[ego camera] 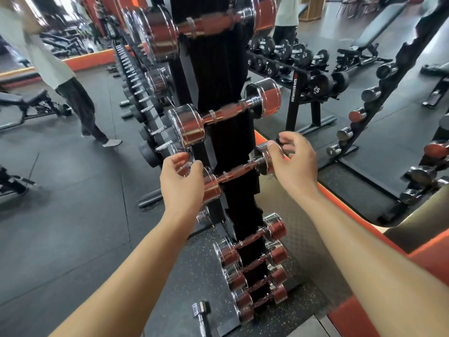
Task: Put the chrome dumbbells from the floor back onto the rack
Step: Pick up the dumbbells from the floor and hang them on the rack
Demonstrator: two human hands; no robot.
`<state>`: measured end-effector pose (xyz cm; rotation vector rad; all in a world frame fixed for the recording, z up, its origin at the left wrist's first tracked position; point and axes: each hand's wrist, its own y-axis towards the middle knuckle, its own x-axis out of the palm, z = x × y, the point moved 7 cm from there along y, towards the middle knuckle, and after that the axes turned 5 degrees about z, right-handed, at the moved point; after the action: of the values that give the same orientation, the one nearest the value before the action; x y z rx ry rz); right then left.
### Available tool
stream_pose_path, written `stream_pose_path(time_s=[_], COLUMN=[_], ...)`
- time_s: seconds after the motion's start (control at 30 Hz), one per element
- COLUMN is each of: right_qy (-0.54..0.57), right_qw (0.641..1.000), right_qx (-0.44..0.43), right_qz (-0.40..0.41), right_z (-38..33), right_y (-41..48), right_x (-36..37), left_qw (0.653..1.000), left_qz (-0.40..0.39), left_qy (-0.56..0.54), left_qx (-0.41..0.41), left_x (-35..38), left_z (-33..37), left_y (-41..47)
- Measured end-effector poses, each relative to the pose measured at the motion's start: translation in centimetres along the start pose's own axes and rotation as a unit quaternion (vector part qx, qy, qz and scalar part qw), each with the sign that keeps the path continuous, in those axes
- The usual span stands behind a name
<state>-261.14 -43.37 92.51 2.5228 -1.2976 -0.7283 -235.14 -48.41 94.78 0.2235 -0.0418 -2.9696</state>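
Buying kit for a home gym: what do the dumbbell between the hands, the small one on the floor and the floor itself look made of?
Racked dumbbell: metal, mirror chrome finish; its heads reflect the orange surroundings. Floor dumbbell: likely the same, bright silver glints. Floor: probably matte dark rubber tiles, with seams showing.

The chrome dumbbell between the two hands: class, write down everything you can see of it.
The chrome dumbbell looks like shiny polished metal. It has two cylindrical heads that reflect orange, with a ringed handle between them. It lies across the black rack at about mid-height, tilted so that its right head sits higher in the picture. The left hand curls round its left head and the right hand curls round its right head. The handle is bare. Blur hides finer detail.
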Motion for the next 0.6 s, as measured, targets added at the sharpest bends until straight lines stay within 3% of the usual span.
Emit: stream_pose_path(time_s=[0.27,0.4,0.6], right_qy=[0.082,0.076,0.035], right_qw=[0.989,0.984,0.977], right_qx=[-0.058,-0.088,-0.107], right_qz=[0.108,0.137,0.181], right_z=[-6.4,-10.4,-16.4], right_y=[-0.9,-2.7,-7.4], right_x=[-5.7,-7.9,-9.4], left_qw=[0.996,0.988,0.972], left_qz=[0.006,-0.042,-0.155], left_qy=[-0.053,-0.050,-0.111], left_qx=[0.073,0.143,0.134], left_x=[-3.5,-4.5,-7.1], left_z=[5.1,7.8,10.3], left_y=[-2.3,-3.3,-4.0])
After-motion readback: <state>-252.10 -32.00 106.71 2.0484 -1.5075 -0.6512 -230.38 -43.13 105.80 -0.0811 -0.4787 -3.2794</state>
